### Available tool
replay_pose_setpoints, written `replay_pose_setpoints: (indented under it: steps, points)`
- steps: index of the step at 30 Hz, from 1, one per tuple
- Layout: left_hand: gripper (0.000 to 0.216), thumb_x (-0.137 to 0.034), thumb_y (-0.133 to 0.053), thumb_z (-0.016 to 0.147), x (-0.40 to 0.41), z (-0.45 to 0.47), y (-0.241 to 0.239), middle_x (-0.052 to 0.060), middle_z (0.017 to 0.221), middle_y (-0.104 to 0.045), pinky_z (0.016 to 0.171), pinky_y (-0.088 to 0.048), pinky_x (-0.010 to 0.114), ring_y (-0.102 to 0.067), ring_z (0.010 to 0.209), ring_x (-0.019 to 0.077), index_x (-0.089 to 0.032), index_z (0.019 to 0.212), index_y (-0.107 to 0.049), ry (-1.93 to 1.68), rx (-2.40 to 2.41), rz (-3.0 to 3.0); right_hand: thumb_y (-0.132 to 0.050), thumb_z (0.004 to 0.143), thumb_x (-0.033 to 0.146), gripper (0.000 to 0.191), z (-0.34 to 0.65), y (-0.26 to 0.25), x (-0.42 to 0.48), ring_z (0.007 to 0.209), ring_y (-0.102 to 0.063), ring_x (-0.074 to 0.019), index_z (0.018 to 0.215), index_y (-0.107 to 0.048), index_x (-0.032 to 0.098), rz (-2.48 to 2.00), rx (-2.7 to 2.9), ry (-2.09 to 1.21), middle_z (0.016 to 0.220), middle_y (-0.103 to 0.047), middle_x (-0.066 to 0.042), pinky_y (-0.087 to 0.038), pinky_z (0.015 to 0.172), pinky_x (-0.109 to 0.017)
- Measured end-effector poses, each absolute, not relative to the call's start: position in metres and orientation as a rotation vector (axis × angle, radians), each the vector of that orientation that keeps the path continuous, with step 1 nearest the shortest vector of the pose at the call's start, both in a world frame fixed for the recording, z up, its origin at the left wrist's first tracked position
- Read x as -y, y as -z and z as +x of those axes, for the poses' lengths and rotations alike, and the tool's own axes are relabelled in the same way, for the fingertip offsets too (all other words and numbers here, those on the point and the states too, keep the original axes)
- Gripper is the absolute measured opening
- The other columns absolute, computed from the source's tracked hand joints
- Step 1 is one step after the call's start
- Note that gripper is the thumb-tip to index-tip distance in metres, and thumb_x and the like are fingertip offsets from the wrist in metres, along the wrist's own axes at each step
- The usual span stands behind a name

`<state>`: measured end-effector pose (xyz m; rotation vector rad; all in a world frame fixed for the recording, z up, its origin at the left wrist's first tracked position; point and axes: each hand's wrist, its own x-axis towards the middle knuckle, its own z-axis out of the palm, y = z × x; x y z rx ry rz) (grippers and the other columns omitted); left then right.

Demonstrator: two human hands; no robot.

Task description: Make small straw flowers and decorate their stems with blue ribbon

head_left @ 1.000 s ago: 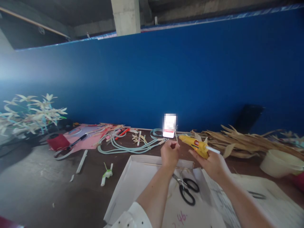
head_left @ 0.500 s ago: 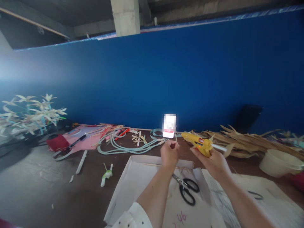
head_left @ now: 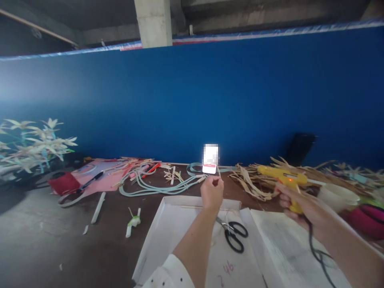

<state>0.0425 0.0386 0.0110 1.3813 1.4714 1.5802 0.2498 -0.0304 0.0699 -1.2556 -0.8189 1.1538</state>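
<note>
Pinched in my left hand point(head_left: 212, 193) is a thin pale strip point(head_left: 219, 173), its end sticking up past the fingertips; the rest of it is hidden. That hand is over the far edge of a white box lid point(head_left: 177, 224), with a lit phone point(head_left: 210, 162) just beyond. Out to the right, my right hand point(head_left: 303, 204) grips a yellow glue gun point(head_left: 282, 176), nozzle pointing left and a white glue stick out of its back. Black-handled scissors point(head_left: 235, 236) lie in the lid, right of my left forearm.
Pale blue cords point(head_left: 156, 190) and pink paper point(head_left: 96, 176) lie to the left, near a vase-like bunch of pale flowers point(head_left: 39, 140). Dried husks point(head_left: 252, 186) and a cream bowl point(head_left: 339, 198) are at right. A dark cable point(head_left: 313, 244) trails from the glue gun. A blue wall point(head_left: 192, 100) stands behind.
My right hand has carried the glue gun to the right, away from my left hand. My left hand keeps its pinch on the strip. The view has turned slightly right.
</note>
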Motion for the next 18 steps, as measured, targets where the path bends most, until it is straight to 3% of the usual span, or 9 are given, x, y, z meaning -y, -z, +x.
replay_pose_setpoints:
  steps: [6,13,18]
  points:
    - [0.015,-0.026,-0.054,0.073,-0.036,0.042,-0.011,0.003,0.077,-0.068,0.07,-0.044,0.025,-0.06,0.07,0.0136,-0.019,0.08,-0.065,-1.594,-1.463,1.4,-0.07,0.065,0.026,0.015,0.296,-0.056,0.064,0.039,-0.034,-0.0039,0.06,-0.064,0.013,-1.332,0.448,-1.359,0.053,-0.035,0.003,-0.01,0.034,-0.019]
    - [0.018,-0.028,-0.052,0.075,-0.031,0.04,-0.013,0.003,0.077,-0.067,0.062,-0.044,0.023,-0.058,0.06,0.0111,-0.017,0.083,-0.064,-1.575,-1.41,1.41,-0.07,0.066,0.028,0.018,0.326,-0.028,0.084,0.034,-0.044,-0.0068,0.058,-0.065,0.013,-1.365,0.262,-1.521,0.047,-0.044,-0.001,-0.031,0.034,-0.019]
    - [0.017,-0.027,-0.051,0.075,-0.031,0.04,-0.013,0.003,0.077,-0.068,0.06,-0.044,0.022,-0.059,0.062,0.0114,-0.018,0.083,-0.063,-1.575,-1.396,1.408,-0.068,0.069,0.028,0.017,0.333,-0.011,0.085,0.034,-0.048,-0.0095,0.058,-0.062,0.016,-1.312,0.369,-1.524,0.045,-0.05,-0.003,-0.036,0.033,-0.018]
